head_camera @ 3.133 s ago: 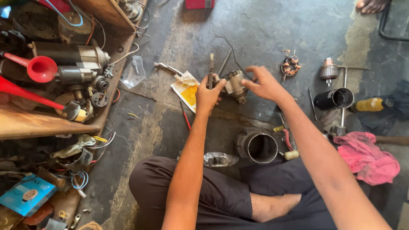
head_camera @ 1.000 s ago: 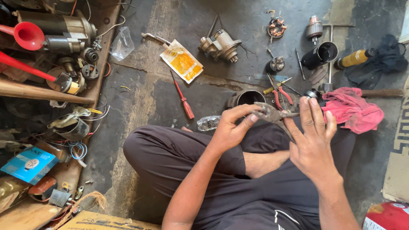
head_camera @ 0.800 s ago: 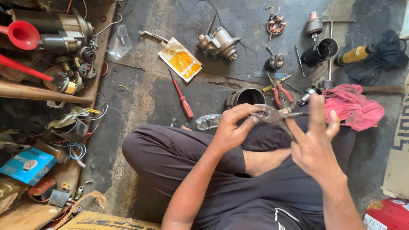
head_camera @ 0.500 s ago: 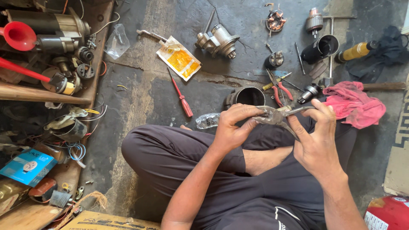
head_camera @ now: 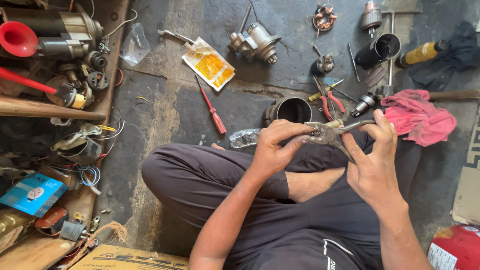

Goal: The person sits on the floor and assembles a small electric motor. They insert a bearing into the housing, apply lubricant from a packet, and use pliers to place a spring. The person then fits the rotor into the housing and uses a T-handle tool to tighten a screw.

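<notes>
I sit cross-legged on a concrete floor. My right hand [head_camera: 372,160] grips the bare metal handles of a pair of pliers [head_camera: 330,134] held over my lap. My left hand [head_camera: 277,147] pinches the pliers' jaw end with its fingertips; whether a small part sits in the jaws is hidden. Just beyond my hands stands a dark metal cylinder housing [head_camera: 292,110]. A starter motor body [head_camera: 255,42] lies further out on the floor.
A red screwdriver [head_camera: 212,107], a yellow packet [head_camera: 209,64], red-handled pliers [head_camera: 330,100], an armature [head_camera: 371,17], a black cylinder [head_camera: 380,50], a yellow bottle [head_camera: 422,52] and a pink rag [head_camera: 417,117] lie around. A wooden shelf [head_camera: 45,107] of motor parts, wires and a red funnel [head_camera: 17,39] fills the left.
Both hands left the starter motor on the floor and came back to my lap. They now hold the pliers, and my right fingers have closed around the handles.
</notes>
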